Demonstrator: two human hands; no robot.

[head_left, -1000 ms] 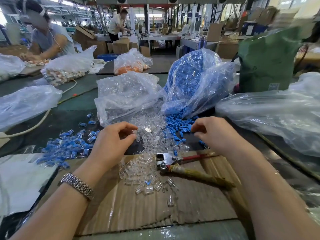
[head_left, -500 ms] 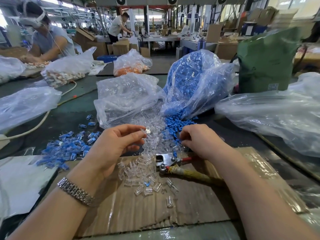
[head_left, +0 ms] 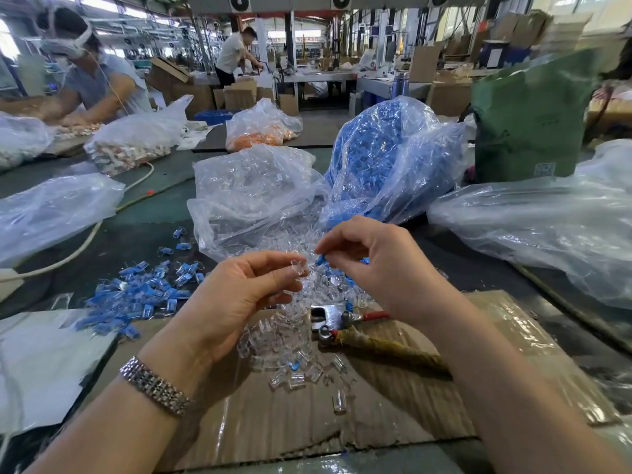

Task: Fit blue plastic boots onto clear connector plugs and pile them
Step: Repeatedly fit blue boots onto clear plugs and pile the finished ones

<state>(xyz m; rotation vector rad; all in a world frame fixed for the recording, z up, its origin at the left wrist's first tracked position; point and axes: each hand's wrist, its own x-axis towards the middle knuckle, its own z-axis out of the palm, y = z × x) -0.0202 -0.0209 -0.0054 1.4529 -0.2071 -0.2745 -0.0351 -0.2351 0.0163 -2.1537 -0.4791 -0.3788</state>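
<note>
Above the loose plugs (head_left: 290,340), left hand (head_left: 236,299) pinches a clear plug (head_left: 298,267); right hand (head_left: 372,265) pinches a blue boot (head_left: 319,260) just beside it. Risk: misaligned push, tiny slick parts slip into the heap.
</note>
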